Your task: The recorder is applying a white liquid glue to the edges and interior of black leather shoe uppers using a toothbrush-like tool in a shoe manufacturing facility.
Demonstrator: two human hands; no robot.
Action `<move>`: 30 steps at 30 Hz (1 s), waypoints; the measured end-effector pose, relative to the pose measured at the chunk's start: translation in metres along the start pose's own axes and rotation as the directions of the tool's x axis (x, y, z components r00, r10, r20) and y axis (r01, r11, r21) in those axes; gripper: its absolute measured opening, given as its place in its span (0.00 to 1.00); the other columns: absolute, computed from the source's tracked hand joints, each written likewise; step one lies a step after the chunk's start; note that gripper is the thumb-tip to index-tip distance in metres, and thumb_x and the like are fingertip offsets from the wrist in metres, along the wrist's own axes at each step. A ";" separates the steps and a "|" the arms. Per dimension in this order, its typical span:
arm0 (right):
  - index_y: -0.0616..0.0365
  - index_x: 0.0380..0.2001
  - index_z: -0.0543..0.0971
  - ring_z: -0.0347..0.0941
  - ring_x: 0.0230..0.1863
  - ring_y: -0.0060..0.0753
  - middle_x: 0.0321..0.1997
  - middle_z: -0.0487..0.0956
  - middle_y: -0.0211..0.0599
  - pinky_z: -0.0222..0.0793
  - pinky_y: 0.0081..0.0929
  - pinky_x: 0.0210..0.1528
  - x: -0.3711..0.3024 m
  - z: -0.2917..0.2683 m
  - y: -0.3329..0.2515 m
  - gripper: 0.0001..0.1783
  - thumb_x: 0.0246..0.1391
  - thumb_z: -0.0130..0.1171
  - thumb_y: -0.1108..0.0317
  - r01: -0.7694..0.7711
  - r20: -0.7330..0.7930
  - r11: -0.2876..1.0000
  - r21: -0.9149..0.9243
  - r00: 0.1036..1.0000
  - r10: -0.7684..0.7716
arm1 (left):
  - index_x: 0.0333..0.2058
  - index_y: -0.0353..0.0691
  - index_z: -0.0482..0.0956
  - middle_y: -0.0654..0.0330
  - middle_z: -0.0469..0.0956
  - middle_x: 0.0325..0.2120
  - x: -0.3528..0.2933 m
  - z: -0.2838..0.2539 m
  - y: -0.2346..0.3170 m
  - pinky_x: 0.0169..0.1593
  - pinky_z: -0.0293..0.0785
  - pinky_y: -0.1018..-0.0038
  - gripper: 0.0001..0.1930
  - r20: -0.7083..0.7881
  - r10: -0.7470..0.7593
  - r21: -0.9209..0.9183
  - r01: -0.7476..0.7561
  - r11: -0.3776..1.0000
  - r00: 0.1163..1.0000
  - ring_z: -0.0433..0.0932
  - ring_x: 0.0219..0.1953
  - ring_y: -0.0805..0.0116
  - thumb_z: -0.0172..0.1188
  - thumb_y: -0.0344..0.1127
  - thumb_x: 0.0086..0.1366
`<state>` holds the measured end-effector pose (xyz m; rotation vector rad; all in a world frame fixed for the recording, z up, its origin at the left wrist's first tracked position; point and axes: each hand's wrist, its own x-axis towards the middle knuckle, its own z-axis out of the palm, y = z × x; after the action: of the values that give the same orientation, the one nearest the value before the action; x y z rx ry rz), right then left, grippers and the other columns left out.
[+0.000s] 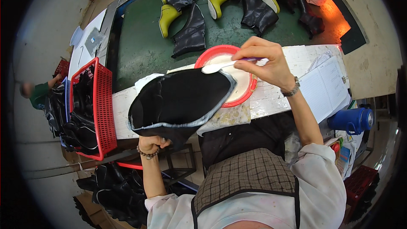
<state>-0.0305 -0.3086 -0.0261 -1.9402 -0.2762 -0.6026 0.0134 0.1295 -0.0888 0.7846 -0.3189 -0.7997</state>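
Observation:
My left hand point(153, 143), closed, grips a black boot upper point(178, 97) from below. The upper's wide opening faces up, and a whitish band runs along its edge. In my right hand point(263, 59) is a brush point(214, 67) with a purple handle and white bristles. Its bristle end meets the far edge of the upper. Partly hidden behind the upper and my right hand, a red bowl point(214, 51) of white, glue-like liquid sits on the white bench point(271, 106).
Beyond the bench, a green conveyor belt point(140, 46) carries black boots point(190, 32) and yellow-green shoe lasts point(169, 19). A red basket point(104, 110) of black uppers stands at left. An open notebook point(322, 87) and a blue jug point(349, 121) are at right. A person point(40, 93) is far left.

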 end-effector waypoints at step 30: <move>0.51 0.34 0.90 0.73 0.34 0.22 0.31 0.82 0.27 0.63 0.25 0.42 0.019 -0.015 -0.015 0.08 0.48 0.75 0.69 0.165 0.208 0.976 -0.140 0.969 -0.134 | 0.66 0.28 0.63 0.35 0.79 0.32 0.019 0.041 -0.014 0.17 0.62 0.68 0.44 0.169 -0.255 -0.124 0.278 0.953 0.952 0.68 0.14 0.62 0.52 0.08 0.43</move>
<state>-0.0254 -0.3169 0.0012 -2.1487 -0.5181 -0.5432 -0.0029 0.0885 -0.0711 0.6367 -0.2886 -1.1294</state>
